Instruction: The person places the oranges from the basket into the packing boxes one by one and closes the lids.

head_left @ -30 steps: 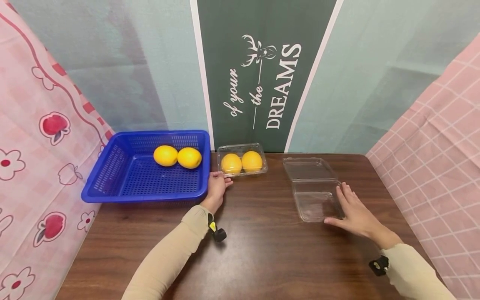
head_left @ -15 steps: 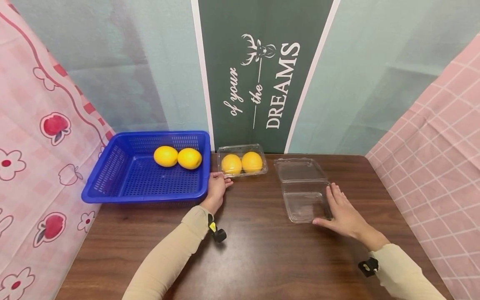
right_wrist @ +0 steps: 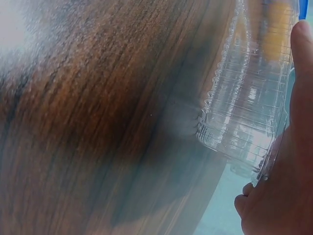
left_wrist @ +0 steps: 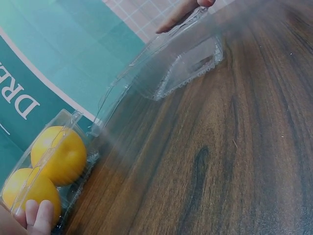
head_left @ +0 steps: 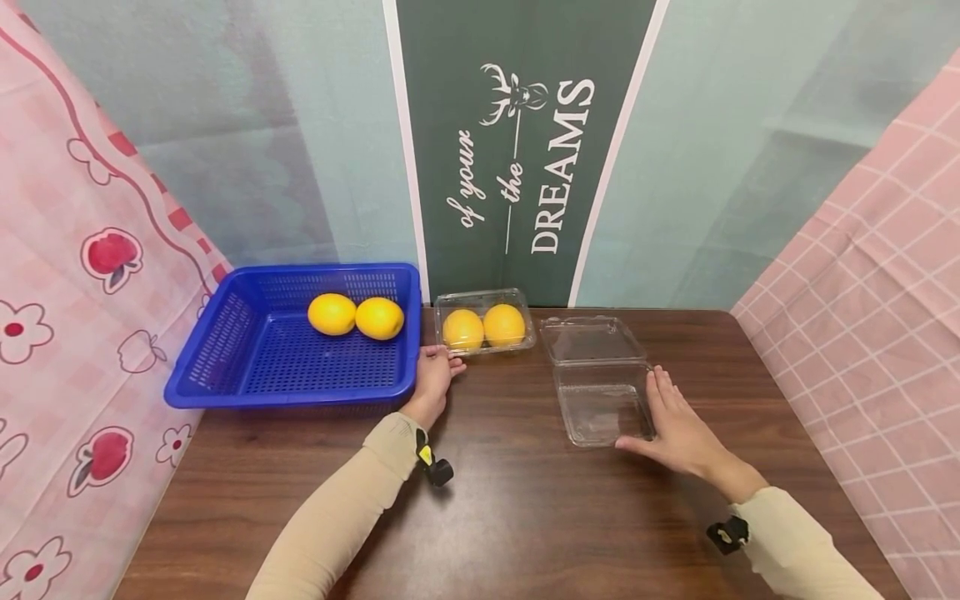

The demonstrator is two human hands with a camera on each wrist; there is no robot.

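since 1.0 s ago: empty clamshell box (head_left: 600,383) slid left toward the filled box (head_left: 484,327). right hand (head_left: 678,425), fingers straight, presses its right wall. left hand (head_left: 433,375) pinches the filled box's near-left corner. step: positioning the empty box on the table (head_left: 525,500). next: likely fetch oranges (head_left: 356,315) from the blue basket (head_left: 225,350).
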